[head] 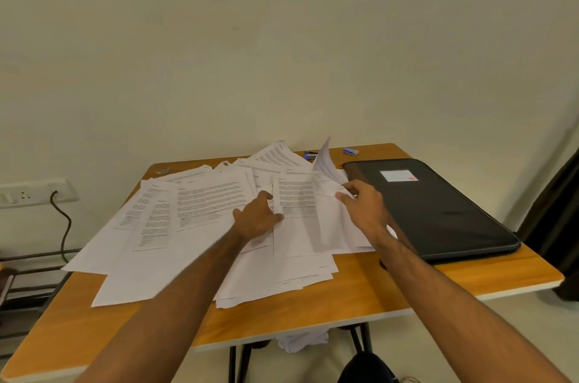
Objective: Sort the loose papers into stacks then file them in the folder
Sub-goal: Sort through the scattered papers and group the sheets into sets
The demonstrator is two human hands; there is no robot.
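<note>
Loose printed papers (194, 219) lie spread in an untidy heap over the left and middle of the wooden table (313, 307). A closed black folder (438, 210) with a white label lies on the right side. My left hand (257, 216) rests flat on the heap, its thumb at the edge of one printed sheet. My right hand (363, 204) pinches a sheet (326, 163) whose far end curls up off the pile, just left of the folder.
A blue stapler (310, 154) and a small blue box (351, 151) sit at the table's back edge near the wall. A wall socket (34, 193) with a black cable is at the left. A dark bag (366, 367) lies under the front edge.
</note>
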